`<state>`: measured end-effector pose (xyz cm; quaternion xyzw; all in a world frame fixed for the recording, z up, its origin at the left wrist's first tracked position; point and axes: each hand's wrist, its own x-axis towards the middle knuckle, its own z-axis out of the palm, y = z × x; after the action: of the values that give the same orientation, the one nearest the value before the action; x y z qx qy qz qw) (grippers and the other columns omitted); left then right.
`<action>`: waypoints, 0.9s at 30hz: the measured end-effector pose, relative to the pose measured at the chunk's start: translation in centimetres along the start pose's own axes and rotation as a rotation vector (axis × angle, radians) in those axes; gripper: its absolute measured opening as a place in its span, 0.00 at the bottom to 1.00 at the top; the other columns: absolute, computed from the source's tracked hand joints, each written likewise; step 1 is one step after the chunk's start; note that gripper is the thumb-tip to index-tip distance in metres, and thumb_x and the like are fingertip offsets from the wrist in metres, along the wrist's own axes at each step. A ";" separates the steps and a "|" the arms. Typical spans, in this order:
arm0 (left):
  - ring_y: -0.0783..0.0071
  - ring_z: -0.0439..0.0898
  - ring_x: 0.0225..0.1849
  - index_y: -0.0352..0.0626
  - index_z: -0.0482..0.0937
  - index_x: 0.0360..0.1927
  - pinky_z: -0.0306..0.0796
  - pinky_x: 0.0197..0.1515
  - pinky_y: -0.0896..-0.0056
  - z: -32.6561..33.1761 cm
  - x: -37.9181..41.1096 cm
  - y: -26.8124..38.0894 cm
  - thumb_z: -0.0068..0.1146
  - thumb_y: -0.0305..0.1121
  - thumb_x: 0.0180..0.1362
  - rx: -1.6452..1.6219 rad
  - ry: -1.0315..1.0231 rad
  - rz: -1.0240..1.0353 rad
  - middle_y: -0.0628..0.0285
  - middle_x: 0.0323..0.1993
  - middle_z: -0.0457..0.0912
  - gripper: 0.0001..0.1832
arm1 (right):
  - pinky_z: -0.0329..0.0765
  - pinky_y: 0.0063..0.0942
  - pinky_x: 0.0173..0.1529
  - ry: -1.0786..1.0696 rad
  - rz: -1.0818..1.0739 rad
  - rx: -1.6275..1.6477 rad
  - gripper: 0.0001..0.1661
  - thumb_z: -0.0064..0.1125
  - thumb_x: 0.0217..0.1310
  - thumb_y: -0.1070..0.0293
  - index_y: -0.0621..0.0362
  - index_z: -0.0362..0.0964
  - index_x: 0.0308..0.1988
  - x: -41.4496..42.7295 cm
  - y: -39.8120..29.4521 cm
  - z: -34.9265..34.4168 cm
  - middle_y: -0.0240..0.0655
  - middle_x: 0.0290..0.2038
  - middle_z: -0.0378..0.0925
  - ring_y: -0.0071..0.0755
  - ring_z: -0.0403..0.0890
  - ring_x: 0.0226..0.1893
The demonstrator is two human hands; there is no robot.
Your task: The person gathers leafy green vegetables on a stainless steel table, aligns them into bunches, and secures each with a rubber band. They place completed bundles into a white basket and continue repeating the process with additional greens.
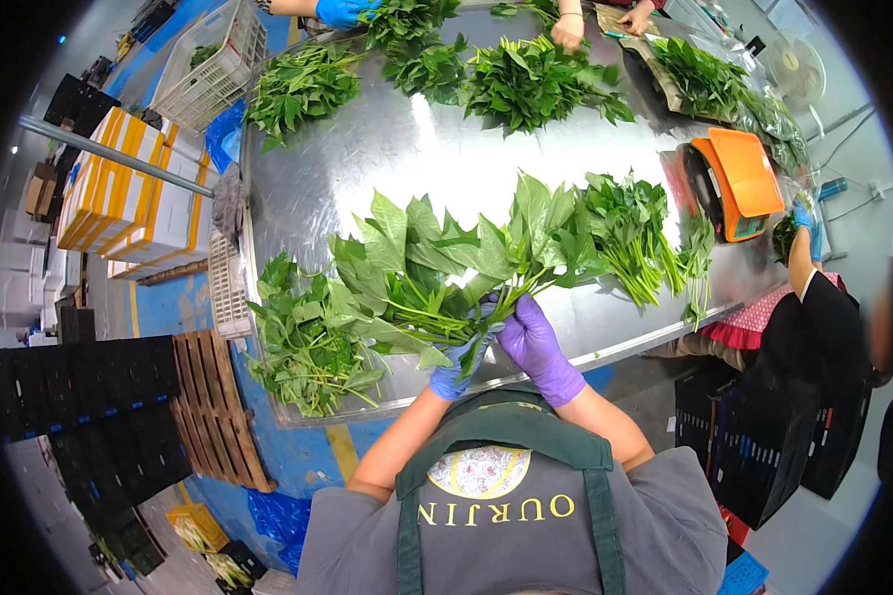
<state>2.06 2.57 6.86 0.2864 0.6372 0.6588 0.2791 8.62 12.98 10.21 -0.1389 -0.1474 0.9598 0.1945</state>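
Note:
My left hand (458,364), in a blue glove, is closed around the stems of a bunch of leafy greens (446,260). The broad green leaves fan out over the steel table (320,193). My right hand (539,349), in a purple glove, meets the left one and pinches stems at the bunch's right side; its fingertips are partly hidden. A loose heap of greens (312,342) lies left of my hands. To the right is a neater bundle (632,230) with its stems towards me, and a few thin sprigs (698,260) lie beside it.
An orange weighing scale (744,182) stands at the table's right. More greens (528,82) lie across the far side, where other people's hands (568,31) work. A co-worker's gloved hand (805,216) is at the right end. Foam boxes (111,178) and a wooden pallet (212,409) stand left.

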 end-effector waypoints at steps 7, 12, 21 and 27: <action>0.73 0.73 0.47 0.39 0.72 0.50 0.66 0.50 0.72 0.5 0.4 2.3 0.57 0.26 0.52 -0.202 0.074 -0.101 0.61 0.47 0.75 0.19 | 0.54 0.36 0.64 -0.002 0.014 0.002 0.26 0.38 0.66 0.56 0.63 0.58 0.56 0.3 0.5 -0.3 0.42 0.54 0.66 0.38 0.63 0.57; 0.74 0.73 0.46 0.39 0.70 0.50 0.67 0.49 0.74 0.1 1.1 1.3 0.59 0.23 0.51 -0.178 0.046 -0.121 0.63 0.46 0.75 0.21 | 0.52 0.36 0.65 -0.026 -0.001 0.012 0.26 0.37 0.67 0.56 0.61 0.56 0.58 0.6 0.4 -0.3 0.39 0.56 0.64 0.38 0.61 0.59; 0.74 0.74 0.47 0.42 0.67 0.53 0.70 0.49 0.74 0.8 1.8 -0.2 0.58 0.17 0.48 -0.439 0.174 -0.209 0.64 0.48 0.74 0.26 | 0.55 0.35 0.63 0.060 0.084 0.122 0.29 0.37 0.66 0.54 0.63 0.53 0.59 1.6 0.3 -1.1 0.41 0.56 0.63 0.39 0.62 0.57; 0.75 0.75 0.45 0.42 0.69 0.51 0.71 0.47 0.74 0.7 1.4 -2.3 0.58 0.18 0.49 -0.451 0.140 -0.228 0.65 0.46 0.75 0.24 | 0.61 0.26 0.59 0.061 0.095 -0.455 0.30 0.57 0.56 0.66 0.64 0.58 0.56 2.2 0.9 -3.1 0.37 0.52 0.68 0.30 0.68 0.53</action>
<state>1.62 4.12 4.64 0.0970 0.5201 0.7668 0.3635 7.32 13.82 6.61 -0.2147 -0.3476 0.9052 0.1173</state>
